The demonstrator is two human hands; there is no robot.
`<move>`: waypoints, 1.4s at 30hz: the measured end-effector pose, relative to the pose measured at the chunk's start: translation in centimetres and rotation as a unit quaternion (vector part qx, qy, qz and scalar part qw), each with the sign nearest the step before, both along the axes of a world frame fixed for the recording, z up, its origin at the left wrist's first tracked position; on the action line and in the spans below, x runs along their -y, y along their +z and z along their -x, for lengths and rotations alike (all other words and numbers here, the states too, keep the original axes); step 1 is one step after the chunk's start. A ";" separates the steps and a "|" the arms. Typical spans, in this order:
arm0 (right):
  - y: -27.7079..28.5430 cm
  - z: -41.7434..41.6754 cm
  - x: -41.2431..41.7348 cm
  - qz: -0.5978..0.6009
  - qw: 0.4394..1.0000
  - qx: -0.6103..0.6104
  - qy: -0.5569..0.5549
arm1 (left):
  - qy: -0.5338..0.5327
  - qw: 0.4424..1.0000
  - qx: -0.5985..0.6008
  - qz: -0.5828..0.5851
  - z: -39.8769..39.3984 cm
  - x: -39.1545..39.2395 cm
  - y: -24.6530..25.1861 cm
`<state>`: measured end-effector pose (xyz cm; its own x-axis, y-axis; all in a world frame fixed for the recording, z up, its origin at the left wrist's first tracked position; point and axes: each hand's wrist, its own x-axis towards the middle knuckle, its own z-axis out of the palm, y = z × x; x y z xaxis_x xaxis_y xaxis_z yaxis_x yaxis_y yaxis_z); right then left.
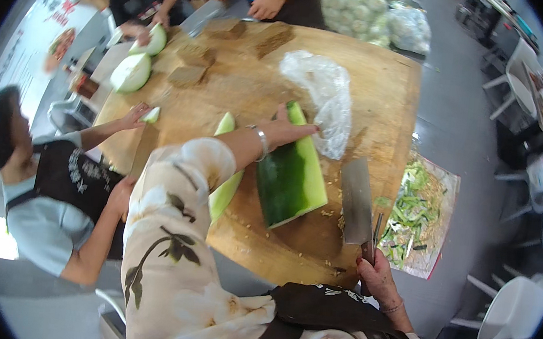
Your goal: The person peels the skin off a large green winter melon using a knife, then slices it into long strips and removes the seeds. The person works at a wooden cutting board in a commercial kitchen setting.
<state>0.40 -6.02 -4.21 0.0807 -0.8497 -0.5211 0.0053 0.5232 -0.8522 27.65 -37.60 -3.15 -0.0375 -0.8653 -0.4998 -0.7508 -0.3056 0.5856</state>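
A large dark green winter melon piece, with pale peeled or cut strips along its right side, lies on the wooden tabletop. Across its far end rests my left hand, fingers spread over the rind and thumb pointing right. My right hand grips the brown handle of a cleaver at the near right edge; its broad blade lies flat over the wood, right of the melon. A long pale green melon slice lies left of the big piece, partly hidden by my left arm. Seeds are scattered around.
A crumpled clear plastic bag and several brown blocks lie farther back. Cut melon pieces sit at the far left. A co-worker with a knife stands close on my left; others work opposite. Vegetable scraps fill a container below right.
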 end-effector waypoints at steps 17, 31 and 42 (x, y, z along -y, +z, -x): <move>-0.1 0.7 -1.7 0.044 0.993 -0.010 0.106 | 0.025 0.985 -0.157 -0.064 -2.8 -5.3 7.7; 3.0 -1.3 -0.7 0.001 0.995 0.020 0.094 | 0.252 0.817 -0.518 -0.035 -9.7 -12.0 3.5; 4.7 -0.2 -1.9 0.030 0.992 -0.035 0.118 | 0.293 0.845 -0.442 0.069 -8.1 -21.3 1.9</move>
